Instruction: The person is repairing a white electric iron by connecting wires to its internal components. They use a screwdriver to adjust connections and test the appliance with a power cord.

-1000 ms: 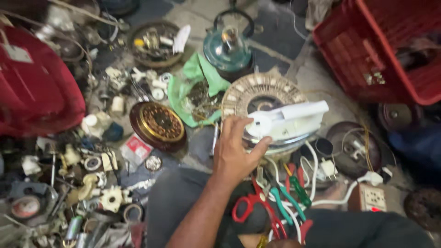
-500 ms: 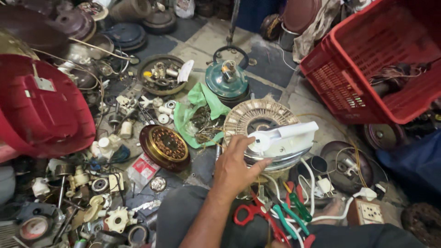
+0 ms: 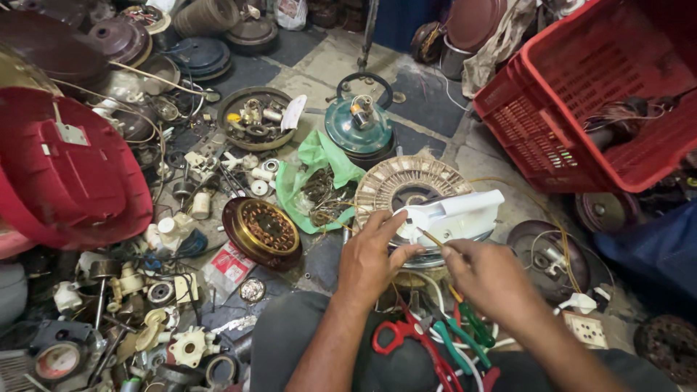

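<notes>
A white plastic clothes-iron body (image 3: pixel 456 215) rests on a round cream motor winding (image 3: pixel 399 185) in front of me. My left hand (image 3: pixel 370 258) steadies the iron's near end with thumb and fingers. My right hand (image 3: pixel 488 279) grips a thin screwdriver (image 3: pixel 434 242) whose tip touches the iron's underside. Red-handled scissors (image 3: pixel 406 335) and green-handled tools (image 3: pixel 465 337) lie on my lap below the hands.
A red plastic crate (image 3: pixel 581 94) stands at the right. A red dome-shaped cover (image 3: pixel 65 174) lies at the left. A green bag of parts (image 3: pixel 312 170), a teal motor housing (image 3: pixel 359 123), a brown copper-wound rotor (image 3: pixel 263 231) and several small parts litter the floor.
My right hand has come into view with the screwdriver and reached the iron. The view has tilted upward, and my left hand has shifted to the iron's near end.
</notes>
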Demonstrator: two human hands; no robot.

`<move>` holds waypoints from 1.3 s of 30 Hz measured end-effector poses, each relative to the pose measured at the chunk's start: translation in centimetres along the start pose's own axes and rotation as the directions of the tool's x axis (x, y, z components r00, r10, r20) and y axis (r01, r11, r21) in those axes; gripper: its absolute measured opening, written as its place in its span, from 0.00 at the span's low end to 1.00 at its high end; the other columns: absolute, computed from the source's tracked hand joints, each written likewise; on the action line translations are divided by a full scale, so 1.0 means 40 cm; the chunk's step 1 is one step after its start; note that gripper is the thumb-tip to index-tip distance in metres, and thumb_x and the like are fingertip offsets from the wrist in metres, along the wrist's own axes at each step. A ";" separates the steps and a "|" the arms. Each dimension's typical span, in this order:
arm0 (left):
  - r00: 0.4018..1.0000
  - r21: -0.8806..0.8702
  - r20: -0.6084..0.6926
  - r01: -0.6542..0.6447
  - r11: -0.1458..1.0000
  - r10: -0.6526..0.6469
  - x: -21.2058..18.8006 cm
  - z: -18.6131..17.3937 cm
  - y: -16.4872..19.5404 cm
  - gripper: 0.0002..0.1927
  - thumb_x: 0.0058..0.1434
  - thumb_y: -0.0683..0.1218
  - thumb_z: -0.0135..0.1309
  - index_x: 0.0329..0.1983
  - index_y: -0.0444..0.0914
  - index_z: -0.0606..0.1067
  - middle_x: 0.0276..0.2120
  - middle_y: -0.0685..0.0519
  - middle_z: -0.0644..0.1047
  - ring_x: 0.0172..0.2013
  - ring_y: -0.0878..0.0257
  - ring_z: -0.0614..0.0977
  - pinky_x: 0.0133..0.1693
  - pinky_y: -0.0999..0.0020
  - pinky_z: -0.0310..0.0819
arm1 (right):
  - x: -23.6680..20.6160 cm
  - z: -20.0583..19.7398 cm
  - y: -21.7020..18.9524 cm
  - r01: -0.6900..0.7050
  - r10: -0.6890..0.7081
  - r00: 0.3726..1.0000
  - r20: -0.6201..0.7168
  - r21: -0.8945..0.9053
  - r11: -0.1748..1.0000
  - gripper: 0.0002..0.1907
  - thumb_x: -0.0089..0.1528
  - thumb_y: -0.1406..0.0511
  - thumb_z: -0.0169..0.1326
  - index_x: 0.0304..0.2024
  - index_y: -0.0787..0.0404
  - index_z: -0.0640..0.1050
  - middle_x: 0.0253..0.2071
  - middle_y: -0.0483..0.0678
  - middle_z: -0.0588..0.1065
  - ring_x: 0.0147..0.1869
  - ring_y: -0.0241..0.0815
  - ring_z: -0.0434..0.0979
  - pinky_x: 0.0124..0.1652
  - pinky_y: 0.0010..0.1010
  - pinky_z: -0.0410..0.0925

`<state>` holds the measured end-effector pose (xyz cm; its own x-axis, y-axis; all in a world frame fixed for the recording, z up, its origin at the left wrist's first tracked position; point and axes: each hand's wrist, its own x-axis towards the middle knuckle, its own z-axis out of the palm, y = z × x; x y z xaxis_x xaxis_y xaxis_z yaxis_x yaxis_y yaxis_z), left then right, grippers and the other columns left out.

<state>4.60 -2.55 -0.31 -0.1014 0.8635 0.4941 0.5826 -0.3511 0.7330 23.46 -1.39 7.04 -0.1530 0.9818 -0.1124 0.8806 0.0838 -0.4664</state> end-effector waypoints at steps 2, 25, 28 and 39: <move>1.000 0.005 -0.006 -0.014 1.000 0.014 -0.001 0.003 -0.001 0.29 0.52 0.55 0.68 0.55 0.38 0.78 0.53 0.45 0.78 0.47 0.46 0.83 0.44 0.57 0.78 | 0.011 -0.021 -0.018 -0.022 0.025 0.998 0.065 -0.041 0.999 0.19 0.63 0.53 0.51 0.43 0.58 0.84 0.24 0.60 0.80 0.30 0.59 0.84 0.39 0.46 0.74; 0.998 0.107 -0.029 -0.043 0.993 0.046 -0.004 0.014 0.010 0.25 0.61 0.54 0.60 0.57 0.36 0.77 0.49 0.45 0.79 0.44 0.45 0.83 0.42 0.54 0.76 | -0.011 0.195 0.110 0.210 -0.085 0.950 -0.301 0.411 0.887 0.15 0.61 0.62 0.58 0.49 0.60 0.83 0.22 0.47 0.79 0.19 0.30 0.63 0.20 0.28 0.61; 0.992 0.201 -0.068 -0.095 0.975 0.110 -0.007 0.024 0.004 0.24 0.62 0.53 0.59 0.57 0.36 0.76 0.49 0.44 0.79 0.42 0.46 0.82 0.42 0.54 0.75 | -0.009 0.208 0.098 0.539 -0.358 0.748 -0.559 0.196 0.819 0.13 0.65 0.64 0.58 0.51 0.61 0.80 0.35 0.55 0.80 0.34 0.36 0.80 0.33 0.29 0.71; 0.972 0.348 -0.127 -0.143 0.926 0.198 -0.005 0.074 -0.025 0.24 0.62 0.55 0.61 0.54 0.36 0.76 0.42 0.47 0.79 0.37 0.50 0.81 0.39 0.55 0.73 | -0.010 0.033 -0.003 0.067 -0.069 0.988 -0.137 -0.018 0.998 0.16 0.61 0.56 0.51 0.44 0.57 0.83 0.25 0.64 0.79 0.35 0.64 0.81 0.39 0.50 0.73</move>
<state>6.42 -1.30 -2.52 -0.0858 0.7239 0.6846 0.8351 -0.3225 0.4456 22.82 -2.02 5.97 -0.1504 0.9877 0.0416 0.8764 0.1527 -0.4568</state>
